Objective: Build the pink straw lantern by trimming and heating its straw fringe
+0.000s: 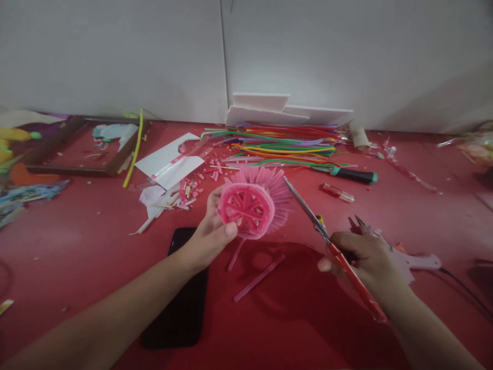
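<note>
A round pink piece [248, 209] with a fringe of pink strips on its upper and right side is held up by my left hand [211, 236], thumb on its front rim. My right hand [365, 259] is wrapped round red-handled scissors [348, 270]. The scissor blades point up and left, their tip close to the fringe's right edge; they look closed. Beneath the round piece a thin pink strip hangs down. Another pink strip [259, 278] lies on the red table [246, 336] below.
A black phone [179, 313] lies under my left forearm. Behind are colourful stems [285, 146], a white card [169, 162] and pink scraps. A green-black cutter [354, 175], a clear red-ended tool [337, 192] and a glue gun [416, 261] lie right; a brown frame [69, 170] left.
</note>
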Action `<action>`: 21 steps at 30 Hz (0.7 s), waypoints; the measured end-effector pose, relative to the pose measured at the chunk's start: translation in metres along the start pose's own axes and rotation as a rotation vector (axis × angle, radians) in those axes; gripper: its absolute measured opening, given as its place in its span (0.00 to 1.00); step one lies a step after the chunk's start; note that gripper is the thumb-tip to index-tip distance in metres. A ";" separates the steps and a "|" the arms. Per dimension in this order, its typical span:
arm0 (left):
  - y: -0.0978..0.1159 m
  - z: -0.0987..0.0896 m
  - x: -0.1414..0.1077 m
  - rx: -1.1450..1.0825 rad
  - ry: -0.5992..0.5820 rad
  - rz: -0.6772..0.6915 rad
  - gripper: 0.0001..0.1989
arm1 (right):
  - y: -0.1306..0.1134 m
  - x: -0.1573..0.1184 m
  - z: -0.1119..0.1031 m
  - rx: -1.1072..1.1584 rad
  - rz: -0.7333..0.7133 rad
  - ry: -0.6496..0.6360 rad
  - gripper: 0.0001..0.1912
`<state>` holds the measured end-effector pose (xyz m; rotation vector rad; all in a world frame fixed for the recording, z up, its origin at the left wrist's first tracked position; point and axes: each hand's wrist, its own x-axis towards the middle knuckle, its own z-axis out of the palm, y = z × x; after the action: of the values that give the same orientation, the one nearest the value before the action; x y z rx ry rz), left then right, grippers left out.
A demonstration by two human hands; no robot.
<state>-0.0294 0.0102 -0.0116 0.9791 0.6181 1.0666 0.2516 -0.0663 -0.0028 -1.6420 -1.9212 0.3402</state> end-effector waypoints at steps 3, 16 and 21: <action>0.000 -0.001 0.000 -0.005 0.043 0.018 0.36 | -0.004 -0.001 -0.001 -0.024 -0.003 -0.010 0.37; -0.003 -0.006 0.004 0.026 0.185 0.125 0.38 | -0.003 0.002 0.000 0.026 0.024 -0.013 0.33; -0.003 -0.006 0.005 0.027 0.195 0.148 0.37 | -0.005 0.006 -0.004 0.113 0.048 -0.093 0.34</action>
<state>-0.0311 0.0168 -0.0164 0.9628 0.7288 1.2983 0.2492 -0.0623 0.0046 -1.6254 -1.8950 0.5430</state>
